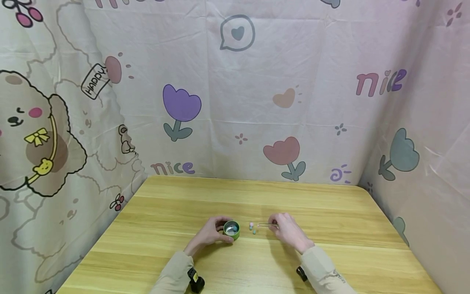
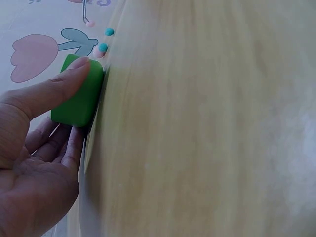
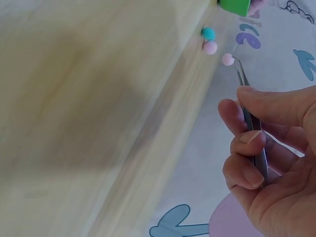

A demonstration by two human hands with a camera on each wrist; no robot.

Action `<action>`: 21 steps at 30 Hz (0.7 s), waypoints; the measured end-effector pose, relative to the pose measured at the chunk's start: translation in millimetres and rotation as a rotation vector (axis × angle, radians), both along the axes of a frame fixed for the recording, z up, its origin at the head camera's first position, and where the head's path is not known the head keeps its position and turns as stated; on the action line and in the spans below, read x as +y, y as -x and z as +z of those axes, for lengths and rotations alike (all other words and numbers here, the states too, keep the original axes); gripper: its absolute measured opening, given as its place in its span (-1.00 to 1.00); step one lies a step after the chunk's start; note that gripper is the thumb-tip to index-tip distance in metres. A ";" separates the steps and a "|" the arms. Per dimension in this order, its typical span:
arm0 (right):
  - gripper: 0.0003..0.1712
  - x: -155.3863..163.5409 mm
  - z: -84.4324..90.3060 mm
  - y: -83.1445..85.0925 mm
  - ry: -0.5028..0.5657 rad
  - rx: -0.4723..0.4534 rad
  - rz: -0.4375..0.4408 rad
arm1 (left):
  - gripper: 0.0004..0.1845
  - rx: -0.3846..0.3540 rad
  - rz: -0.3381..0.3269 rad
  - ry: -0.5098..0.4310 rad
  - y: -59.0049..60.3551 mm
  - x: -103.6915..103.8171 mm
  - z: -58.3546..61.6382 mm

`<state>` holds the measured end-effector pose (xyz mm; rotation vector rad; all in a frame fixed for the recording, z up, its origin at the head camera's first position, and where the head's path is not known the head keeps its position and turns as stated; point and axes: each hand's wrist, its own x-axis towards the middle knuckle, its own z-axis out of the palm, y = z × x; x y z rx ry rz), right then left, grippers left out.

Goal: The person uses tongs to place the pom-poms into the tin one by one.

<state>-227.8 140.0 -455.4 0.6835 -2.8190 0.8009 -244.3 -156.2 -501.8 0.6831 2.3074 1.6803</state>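
A small green cup (image 1: 231, 230) stands near the table's front middle, with pale beads inside. My left hand (image 1: 210, 233) grips it, thumb on its side (image 2: 79, 96) and fingers behind. My right hand (image 1: 285, 229) pinches metal tweezers (image 1: 267, 224) just right of the cup. In the right wrist view the tweezers (image 3: 252, 116) hold a pink bead (image 3: 227, 59) at their tip, slightly above the table. A teal bead (image 3: 208, 33) and another pink bead (image 3: 210, 47) lie loose on the wood between the tip and the cup (image 3: 234, 6).
The wooden table (image 1: 330, 212) is walled on three sides by a cartoon-print cloth (image 1: 238, 102). A second teal bead (image 2: 109, 31) lies close to the loose ones. Both sleeves carry wrist cameras (image 1: 196, 279).
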 end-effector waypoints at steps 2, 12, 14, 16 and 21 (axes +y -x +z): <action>-0.92 -1.2 1.3 -0.7 0.002 -0.004 0.002 | -0.34 0.001 0.003 0.002 0.1 0.1 -0.3; -0.90 -9.9 6.4 -3.4 0.021 -0.016 0.023 | -0.34 0.003 -0.001 -0.003 -0.1 0.1 0.2; -0.91 -12.1 7.4 -3.2 0.020 -0.005 0.025 | -0.35 0.002 -0.003 -0.005 -0.3 0.0 0.5; -0.92 -14.5 8.4 -3.0 0.022 0.001 0.032 | -0.35 0.002 -0.005 -0.005 -0.4 -0.1 0.6; -0.92 -20.4 10.7 -4.1 0.029 -0.012 0.054 | -0.35 0.000 -0.006 -0.007 -0.9 0.2 0.6</action>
